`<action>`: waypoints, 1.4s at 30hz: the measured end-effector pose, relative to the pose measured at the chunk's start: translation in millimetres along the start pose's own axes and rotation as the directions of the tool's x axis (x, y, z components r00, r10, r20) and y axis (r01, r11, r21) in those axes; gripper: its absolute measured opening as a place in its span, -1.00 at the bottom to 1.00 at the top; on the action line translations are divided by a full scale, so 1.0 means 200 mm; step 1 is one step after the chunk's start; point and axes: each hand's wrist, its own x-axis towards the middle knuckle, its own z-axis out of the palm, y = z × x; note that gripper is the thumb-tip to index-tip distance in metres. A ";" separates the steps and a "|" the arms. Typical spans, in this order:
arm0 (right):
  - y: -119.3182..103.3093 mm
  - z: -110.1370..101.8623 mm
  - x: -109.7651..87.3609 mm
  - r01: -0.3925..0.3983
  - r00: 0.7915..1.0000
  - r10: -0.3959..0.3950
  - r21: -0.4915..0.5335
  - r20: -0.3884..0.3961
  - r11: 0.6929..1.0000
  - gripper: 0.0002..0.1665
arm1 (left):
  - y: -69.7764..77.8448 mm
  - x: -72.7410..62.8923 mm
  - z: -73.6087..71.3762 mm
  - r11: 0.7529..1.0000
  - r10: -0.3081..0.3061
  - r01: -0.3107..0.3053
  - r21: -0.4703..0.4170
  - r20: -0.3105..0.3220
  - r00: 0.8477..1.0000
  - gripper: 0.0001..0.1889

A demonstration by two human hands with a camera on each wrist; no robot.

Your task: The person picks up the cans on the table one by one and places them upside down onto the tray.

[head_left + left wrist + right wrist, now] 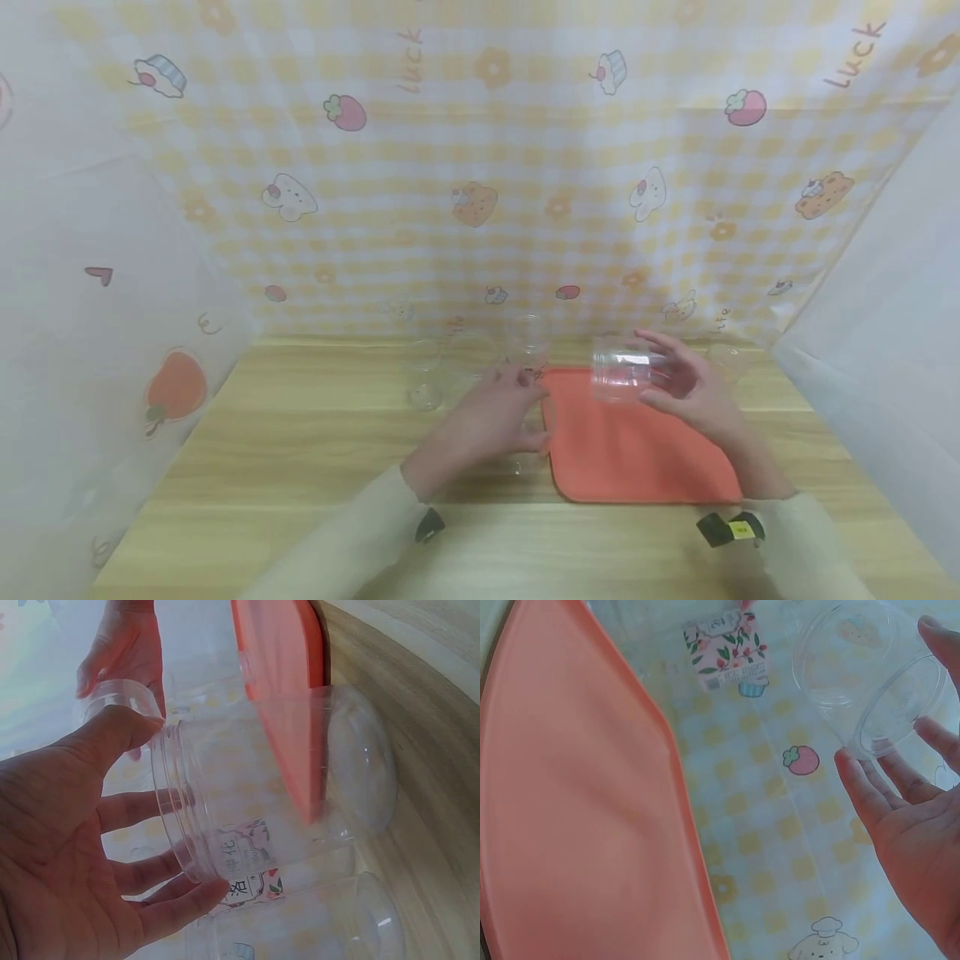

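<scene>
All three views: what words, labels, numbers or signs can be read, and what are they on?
"luck", twice: checked cloth.
"life", faint: lower right of that cloth.
Flowered labels, left wrist view: characters too blurred to read reliably.
Flowered label, right wrist view: print too blurred.
Yellow tag, right wrist band: too small.

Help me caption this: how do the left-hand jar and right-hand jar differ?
The left-hand jar is nearly upright; the right-hand jar is tipped sideways. The left-hand jar is low by the tabletop; the right-hand jar is raised. Both are clear.
</scene>
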 end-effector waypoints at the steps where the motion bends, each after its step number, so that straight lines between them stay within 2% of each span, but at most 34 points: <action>1: 0.00 -0.01 0.00 0.005 1.000 -0.005 0.007 0.010 1.000 -0.04 | 0.00 0.00 0.00 1.000 0.004 -0.004 0.007 0.000 1.000 -0.43; 7: -0.01 -0.05 0.00 0.014 0.999 -0.014 0.010 0.045 1.000 -0.03 | 0.01 0.00 -0.01 0.999 0.013 -0.013 0.049 0.010 1.000 -0.39; 17: -0.03 -0.10 0.01 0.037 0.997 -0.037 0.008 0.071 0.999 -0.01 | 0.02 0.00 -0.03 0.999 0.007 -0.008 0.036 0.013 1.000 -0.41; 31: -0.06 -0.17 0.00 -0.022 0.996 0.034 -0.147 0.083 0.989 0.00 | 0.02 0.01 -0.04 0.997 0.011 -0.013 0.079 0.023 1.000 -0.41; 38: -0.08 -0.18 0.00 -0.035 0.993 0.057 -0.201 0.105 0.979 0.00 | 0.02 0.01 -0.03 0.998 0.003 -0.005 0.062 0.020 1.000 -0.41; 42: -0.08 -0.20 -0.01 -0.067 0.988 0.096 -0.230 0.117 0.971 0.01 | 0.02 0.00 -0.03 0.998 0.007 -0.008 0.056 0.012 1.000 -0.41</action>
